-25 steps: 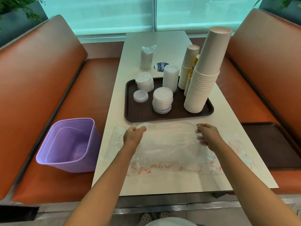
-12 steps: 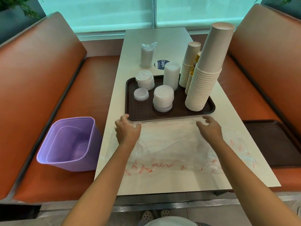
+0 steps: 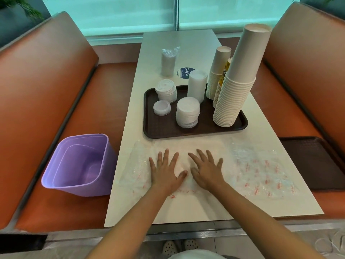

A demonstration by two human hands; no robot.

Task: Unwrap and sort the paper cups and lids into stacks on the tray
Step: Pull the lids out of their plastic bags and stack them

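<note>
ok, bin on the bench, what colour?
Purple bin, plain; head view shows it.

Soft window daylight (edges warped).

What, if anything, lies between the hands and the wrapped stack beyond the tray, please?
The tray with its lid and cup stacks lies between both hands, pressed flat on the plastic wrap, and the wrapped stack.
</note>
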